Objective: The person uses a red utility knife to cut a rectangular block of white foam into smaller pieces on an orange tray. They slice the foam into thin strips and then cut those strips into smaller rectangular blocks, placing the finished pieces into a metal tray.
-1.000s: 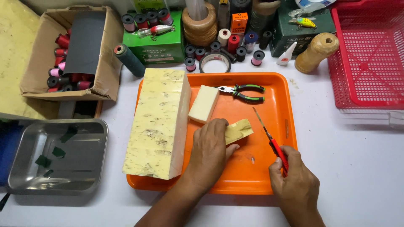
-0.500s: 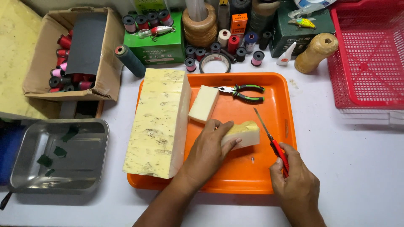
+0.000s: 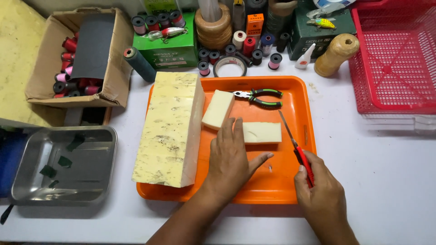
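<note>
foam piece [image 3: 262, 133] on orange tray [image 3: 299, 97], just beyond left hand's [image 3: 231, 159] fingertips, beside the knife [image 3: 296, 149] blade. green boxes [image 3: 165, 47] and an open cardboard box [image 3: 75, 54] of spools sit behind; red basket [image 3: 395, 54] at right. left hand flat, fingers spread, palm down on tray. right hand [image 3: 320, 193] closed around red knife handle, blade pointing away.

White table [image 3: 372, 172]: orange tray [image 3: 297, 97] center, steel pan [image 3: 97, 181] 9 o'clock, cardboard box [image 3: 120, 68] 10, red basket [image 3: 395, 59] 2.
</note>
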